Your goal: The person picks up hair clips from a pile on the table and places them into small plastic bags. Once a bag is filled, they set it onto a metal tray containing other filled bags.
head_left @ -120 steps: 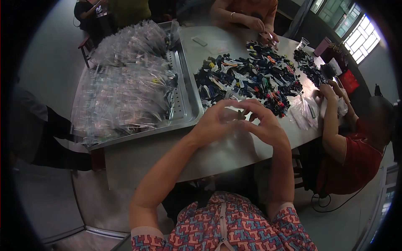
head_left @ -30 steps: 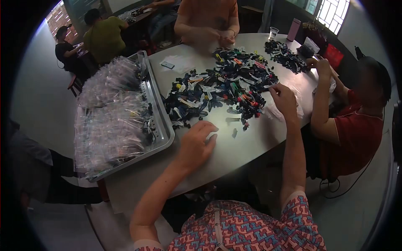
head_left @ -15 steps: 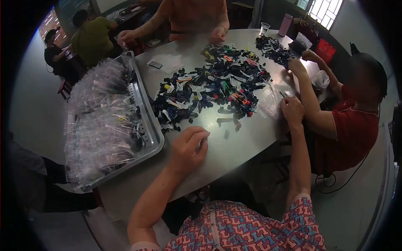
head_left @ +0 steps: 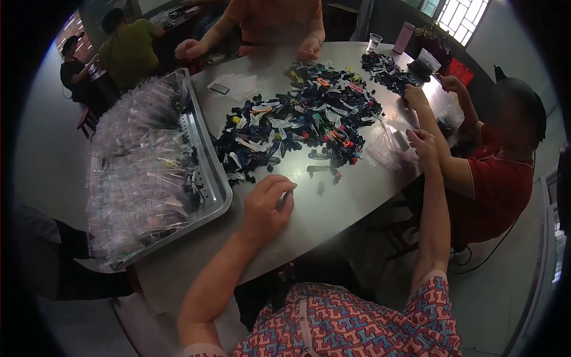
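Observation:
My left hand (head_left: 267, 208) rests on the table just in front of the pile of hair clips (head_left: 309, 122). Its fingers are curled toward the thumb, and whatever lies between them is hidden. On the right, my right hand (head_left: 424, 149) is at the edge of the clear plastic bags (head_left: 386, 146), its fingers bent together. What it pinches, if anything, is too small to make out. The clips are mostly dark and white, with a few orange, yellow, green and red ones.
A metal tray (head_left: 221, 205) heaped with filled clear packets (head_left: 140, 190) stands at the left. More bags (head_left: 241, 86) lie beyond the pile. A co-worker in red (head_left: 496, 178) reaches toward a smaller dark pile (head_left: 386, 70). Another person in orange (head_left: 279, 24) sits opposite. A pink bottle (head_left: 404, 37) stands far right.
My right hand has shifted right, away from the bags' far corner. My left hand stays nearly in place. The opposite person's hand has lifted away from the tray's corner.

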`<state>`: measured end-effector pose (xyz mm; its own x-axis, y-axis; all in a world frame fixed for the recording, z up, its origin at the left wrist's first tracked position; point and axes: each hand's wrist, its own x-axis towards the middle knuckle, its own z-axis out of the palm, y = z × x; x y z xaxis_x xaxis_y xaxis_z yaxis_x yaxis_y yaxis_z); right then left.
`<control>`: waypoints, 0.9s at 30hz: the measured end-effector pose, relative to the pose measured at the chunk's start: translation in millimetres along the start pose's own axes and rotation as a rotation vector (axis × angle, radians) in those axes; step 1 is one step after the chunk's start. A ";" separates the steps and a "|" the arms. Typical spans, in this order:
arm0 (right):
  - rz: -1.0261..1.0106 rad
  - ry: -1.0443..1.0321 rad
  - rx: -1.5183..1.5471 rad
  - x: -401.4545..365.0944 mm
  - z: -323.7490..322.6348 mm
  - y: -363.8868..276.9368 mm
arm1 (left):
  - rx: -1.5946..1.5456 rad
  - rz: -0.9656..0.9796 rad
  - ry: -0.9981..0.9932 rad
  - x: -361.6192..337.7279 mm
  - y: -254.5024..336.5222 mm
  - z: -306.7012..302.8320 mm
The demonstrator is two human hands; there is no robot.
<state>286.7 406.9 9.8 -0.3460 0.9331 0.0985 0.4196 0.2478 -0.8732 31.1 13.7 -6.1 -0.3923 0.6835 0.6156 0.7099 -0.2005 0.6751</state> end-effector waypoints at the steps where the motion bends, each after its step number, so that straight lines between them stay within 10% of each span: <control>1: -0.069 0.018 -0.042 4.2 -1.3 0.3 | 0.006 0.013 -0.021 -1.5 -3.8 0.2; 8: -0.214 -0.067 0.018 -23.5 7.3 -65.2 | -0.091 -0.062 0.000 1.3 1.3 0.7; 20: -0.258 -0.949 0.111 -134.4 97.5 -166.0 | -0.689 -0.421 -0.122 10.6 -6.6 -9.2; 27: -0.275 -0.966 0.125 -145.4 120.3 -171.2 | -0.790 -0.647 -0.425 9.8 -3.2 -16.6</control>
<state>164.2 197.4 87.6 -0.9717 0.2238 -0.0762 0.1515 0.3418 -0.9275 15.3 9.3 4.5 -0.2148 0.9760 -0.0349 -0.1891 -0.0065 0.9819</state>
